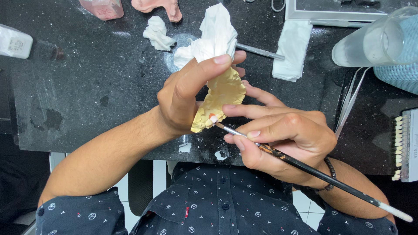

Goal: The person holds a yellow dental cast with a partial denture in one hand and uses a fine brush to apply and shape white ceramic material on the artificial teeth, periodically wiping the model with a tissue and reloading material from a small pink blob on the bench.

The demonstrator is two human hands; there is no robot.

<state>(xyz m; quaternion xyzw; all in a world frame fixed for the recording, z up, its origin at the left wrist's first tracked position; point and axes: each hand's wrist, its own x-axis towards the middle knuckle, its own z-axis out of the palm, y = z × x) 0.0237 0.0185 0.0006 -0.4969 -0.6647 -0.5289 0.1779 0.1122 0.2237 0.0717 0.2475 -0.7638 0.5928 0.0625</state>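
Holding the cast (pixel 222 98) up off the worktop (pixel 87 78) in your left hand (pixel 180 98), you keep it tilted so the tooth (pixel 213 118) at its lower end faces you and the brush. Left fingers closed around the cast: thumb across the front, the rest behind with a wad of tissue (pixel 215 35) bunched at the top, likely to keep the grip dry and cushioned.

Right hand (pixel 283 135) pinches the brush (pixel 305 167) like a pen, fingers tight on the ferrule close to the tip, long dark handle trailing back over your wrist. 1 right finger reaches forward and rests against the cast, seemingly bracing the 2 hands together for a steady stroke. Brush tip touches the tooth.

Cast: pale yellow stone, matte, lumpy outline. Tooth: small, whitish with an orange-red band at its base, just beside the cast's lower edge.

On the worktop: a second crumpled tissue (pixel 157 34), a folded cloth (pixel 291 50), a metal tool (pixel 259 51), a clear jar (pixel 379 39) lying at right, and a shade guide (pixel 398 148) with a row of sample teeth.
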